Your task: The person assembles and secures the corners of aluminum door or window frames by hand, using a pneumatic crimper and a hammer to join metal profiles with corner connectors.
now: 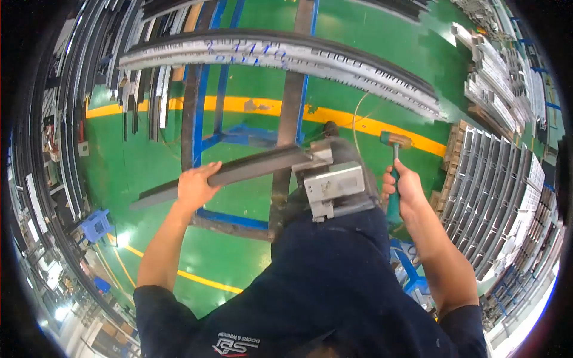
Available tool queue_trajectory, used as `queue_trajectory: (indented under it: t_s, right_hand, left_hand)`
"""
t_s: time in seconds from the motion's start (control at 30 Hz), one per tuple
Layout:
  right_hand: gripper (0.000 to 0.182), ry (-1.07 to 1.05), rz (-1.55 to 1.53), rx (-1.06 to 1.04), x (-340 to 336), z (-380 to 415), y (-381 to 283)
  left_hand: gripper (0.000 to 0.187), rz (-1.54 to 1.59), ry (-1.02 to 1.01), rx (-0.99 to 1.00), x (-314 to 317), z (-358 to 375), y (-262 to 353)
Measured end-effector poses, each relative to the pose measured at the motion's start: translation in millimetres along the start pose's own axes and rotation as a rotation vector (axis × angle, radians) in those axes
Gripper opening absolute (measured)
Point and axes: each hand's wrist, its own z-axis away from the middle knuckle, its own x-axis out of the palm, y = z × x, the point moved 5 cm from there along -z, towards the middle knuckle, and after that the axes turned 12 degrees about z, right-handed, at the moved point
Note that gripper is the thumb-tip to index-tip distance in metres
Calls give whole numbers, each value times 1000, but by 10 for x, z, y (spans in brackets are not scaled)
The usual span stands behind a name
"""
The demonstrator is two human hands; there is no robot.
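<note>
From where I stand, the dark bar (256,165) slants above the blue-legged stand (233,221), its right end up against the metal block (335,182) just in front of the person's body; the left hand (197,188) grips it well out towards its left end, so that right end could skid or twist if struck off-centre. On the right, the other hand (410,188) has its grip closed round the mallet (396,141), and a glancing blow could mark the metal or catch a leg.
</note>
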Motion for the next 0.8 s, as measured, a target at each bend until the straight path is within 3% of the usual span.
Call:
queue_trajectory:
  t_s: [0.07, 0.2, 0.4, 0.47, 0.53, 0.6, 0.67, 0.73, 0.8]
  right_hand:
    - [30, -191, 145, 28, 129, 80, 51]
    - [30, -338, 355, 70, 495, 368, 163]
    - [29, -221, 218, 51, 246, 186, 121]
    - [29, -101, 7, -14, 112, 83, 104]
    - [28, -5, 116, 31, 271, 200, 150]
    - [29, -356, 382, 97, 407, 386, 213]
    - [30, -350, 394, 70, 341, 400, 82]
    - [30, -78, 193, -90, 219, 253, -22]
    - [30, -19, 16, -91, 173, 73, 42]
  left_hand:
    - [61, -19, 3, 11, -34, 0, 71]
    - [58, 27, 28, 32, -24, -60, 102]
    - [58, 34, 33, 31, -59, -49, 179]
    - [59, 20, 13, 29, -26, -60, 200]
    - [59, 2, 15, 28, -27, -53, 171]
    - [59, 7, 17, 36, -11, -73, 163]
    - [60, 13, 18, 37, -16, -49, 155]
    - [62, 1, 14, 17, -12, -57, 155]
    - [62, -9, 14, 23, -8, -68, 164]
